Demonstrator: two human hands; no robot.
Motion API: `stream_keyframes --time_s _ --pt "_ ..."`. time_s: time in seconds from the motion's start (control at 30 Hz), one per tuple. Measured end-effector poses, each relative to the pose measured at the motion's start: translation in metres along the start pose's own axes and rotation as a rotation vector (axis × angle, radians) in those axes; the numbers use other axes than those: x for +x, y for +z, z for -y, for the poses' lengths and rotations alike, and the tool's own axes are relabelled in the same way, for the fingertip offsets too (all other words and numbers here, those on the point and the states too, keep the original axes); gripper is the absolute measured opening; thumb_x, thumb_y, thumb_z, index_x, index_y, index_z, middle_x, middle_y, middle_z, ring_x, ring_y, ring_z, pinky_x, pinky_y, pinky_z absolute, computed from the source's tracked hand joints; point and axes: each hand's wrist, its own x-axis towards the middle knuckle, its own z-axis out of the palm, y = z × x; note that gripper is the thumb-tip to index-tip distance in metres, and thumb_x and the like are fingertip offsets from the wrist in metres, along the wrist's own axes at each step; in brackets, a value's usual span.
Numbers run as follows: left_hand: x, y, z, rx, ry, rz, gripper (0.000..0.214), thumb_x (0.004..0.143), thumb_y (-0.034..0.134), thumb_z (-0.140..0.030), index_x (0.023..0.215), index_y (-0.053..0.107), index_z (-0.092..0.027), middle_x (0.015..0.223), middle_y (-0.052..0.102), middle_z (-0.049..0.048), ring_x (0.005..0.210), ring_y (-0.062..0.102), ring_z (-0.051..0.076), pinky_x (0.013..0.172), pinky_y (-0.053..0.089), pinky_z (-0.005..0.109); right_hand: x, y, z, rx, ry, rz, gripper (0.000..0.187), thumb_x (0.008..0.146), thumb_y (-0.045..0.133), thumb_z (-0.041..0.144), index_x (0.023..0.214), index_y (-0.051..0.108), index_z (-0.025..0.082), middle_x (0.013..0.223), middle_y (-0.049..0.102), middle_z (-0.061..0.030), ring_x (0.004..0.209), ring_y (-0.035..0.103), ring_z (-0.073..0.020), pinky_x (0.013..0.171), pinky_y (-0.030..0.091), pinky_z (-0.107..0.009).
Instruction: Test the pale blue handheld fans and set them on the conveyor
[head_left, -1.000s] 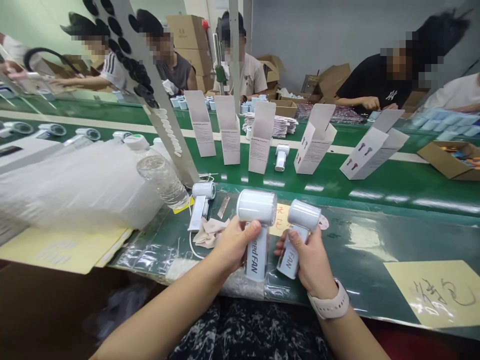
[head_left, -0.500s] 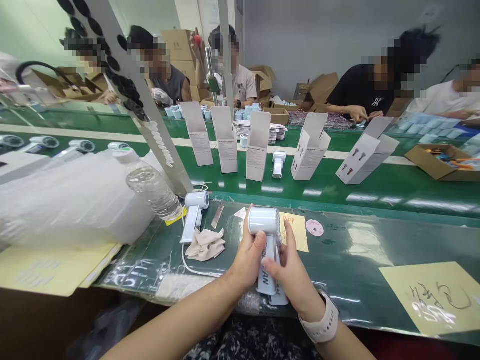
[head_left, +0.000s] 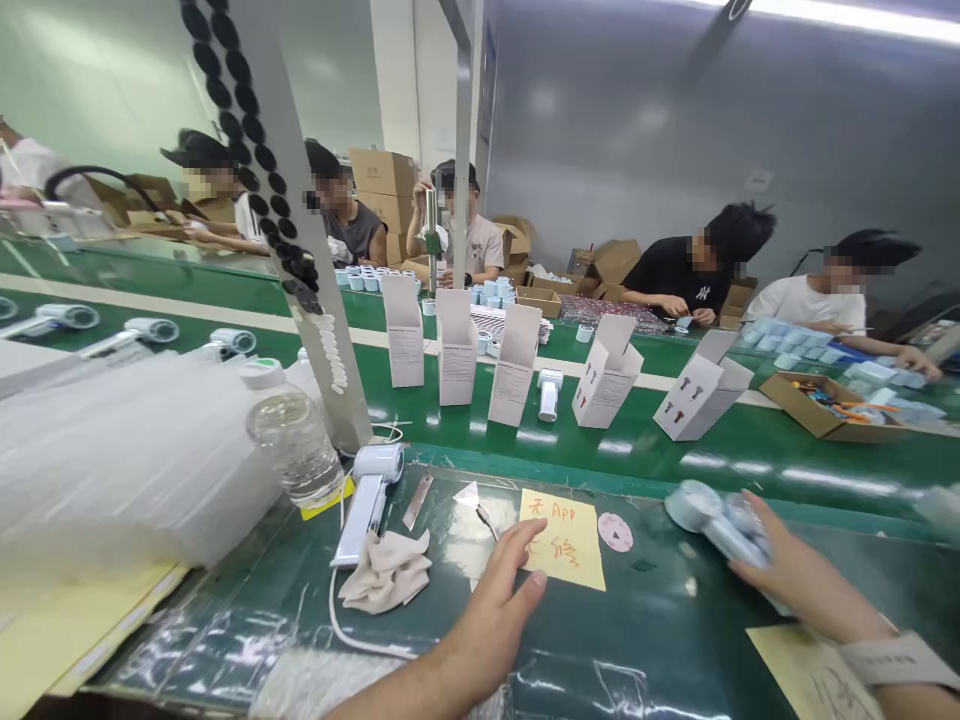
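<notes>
Fans (head_left: 726,538) moved rightward, clamped between thumb and fingers of the right hand (head_left: 799,572), left hand (head_left: 496,608) spread.

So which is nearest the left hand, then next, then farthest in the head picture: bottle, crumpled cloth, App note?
1. App note: ahead, partly covered by the left hand.
2. Crumpled cloth: to the left.
3. Bottle: farther left and back.

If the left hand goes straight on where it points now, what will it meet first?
Probably the yellow note marked "App": the left hand overlaps its edge in this view. It may touch the note or pass just above; depth is unclear.
</notes>
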Motion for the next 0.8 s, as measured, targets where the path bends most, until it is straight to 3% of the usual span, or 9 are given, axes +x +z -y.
stream_keyframes --time_s 0.13,0.23,0.33,0.43,0.5,0.57,0.67,0.8 --pt "-0.001 0.003 -0.005 0.010 -0.068 0.040 0.058 0.087 0.053 -0.044 0.142 0.042 -0.028 0.157 0.032 0.0102 0.140 0.038 0.032 0.118 0.027 0.051 0.036 -0.024 -0.094 -0.133 0.060 -0.167 0.081 0.070 0.059 0.039 0.145 0.045 0.012 0.112 0.066 -0.0351 0.094 0.070 -0.0440 0.078 0.047 -0.053" --pt "-0.003 0.006 -0.009 0.055 -0.045 0.043 0.052 0.084 0.054 -0.034 0.135 0.048 -0.025 0.154 0.036 0.0112 0.140 0.037 0.031 0.119 0.027 0.049 0.045 -0.023 -0.107 -0.342 0.082 -0.412 0.076 0.070 0.053 0.031 0.145 0.047 0.017 0.122 0.059 -0.0373 0.106 0.064 -0.0489 0.079 0.043 -0.061" --pt "-0.006 -0.001 -0.019 0.180 -0.004 0.020 0.041 0.082 0.054 -0.028 0.123 0.057 -0.027 0.153 0.038 0.0102 0.142 0.034 0.031 0.119 0.028 0.051 0.041 0.002 -0.060 -0.381 -0.041 -0.502 0.069 0.076 0.048 0.030 0.143 0.048 0.015 0.125 0.056 -0.0349 0.113 0.059 -0.0484 0.088 0.045 -0.061" --pt "-0.008 -0.028 -0.034 0.439 0.083 -0.075 0.032 0.083 0.057 -0.031 0.115 0.064 -0.030 0.156 0.035 0.0071 0.142 0.034 0.035 0.117 0.029 0.057 0.033 0.041 0.014 -0.341 -0.246 -0.382 0.055 0.080 0.045 0.024 0.132 0.056 0.011 0.121 0.059 -0.0292 0.115 0.057 -0.0448 0.097 0.045 -0.059" --pt "-0.009 -0.059 -0.040 0.642 0.158 -0.302 0.027 0.081 0.059 -0.032 0.106 0.068 -0.027 0.148 0.044 0.0109 0.136 0.041 0.038 0.114 0.032 0.060 0.033 0.065 0.061 -0.315 -0.324 -0.325 0.050 0.080 0.046 0.018 0.128 0.058 0.012 0.125 0.059 -0.0240 0.119 0.056 -0.0391 0.102 0.044 -0.053" --pt "-0.009 -0.094 -0.038 0.800 0.175 -0.608 0.023 0.081 0.054 -0.031 0.097 0.069 -0.022 0.120 0.059 0.0162 0.118 0.055 0.037 0.106 0.040 0.058 0.037 0.086 0.102 -0.296 -0.363 -0.280 0.049 0.081 0.048 0.017 0.128 0.059 0.011 0.129 0.059 -0.0220 0.122 0.054 -0.0366 0.105 0.041 -0.049" --pt "-0.014 -0.137 -0.025 0.910 0.093 -0.849 0.023 0.082 0.047 -0.033 0.094 0.064 -0.022 0.103 0.061 0.0130 0.097 0.062 0.032 0.093 0.050 0.050 0.048 0.110 0.157 -0.272 -0.420 -0.198 0.049 0.085 0.050 0.021 0.134 0.057 0.014 0.134 0.057 -0.0184 0.126 0.051 -0.0325 0.106 0.039 -0.042" --pt "-0.020 -0.152 -0.012 0.915 -0.137 -0.859 0.031 0.082 0.038 -0.038 0.100 0.057 -0.019 0.095 0.061 0.0112 0.090 0.064 0.030 0.079 0.053 0.044 0.061 0.131 0.213 -0.264 -0.406 -0.111 0.054 0.092 0.049 0.029 0.145 0.047 0.019 0.133 0.056 -0.0198 0.122 0.053 -0.0329 0.099 0.041 -0.043"
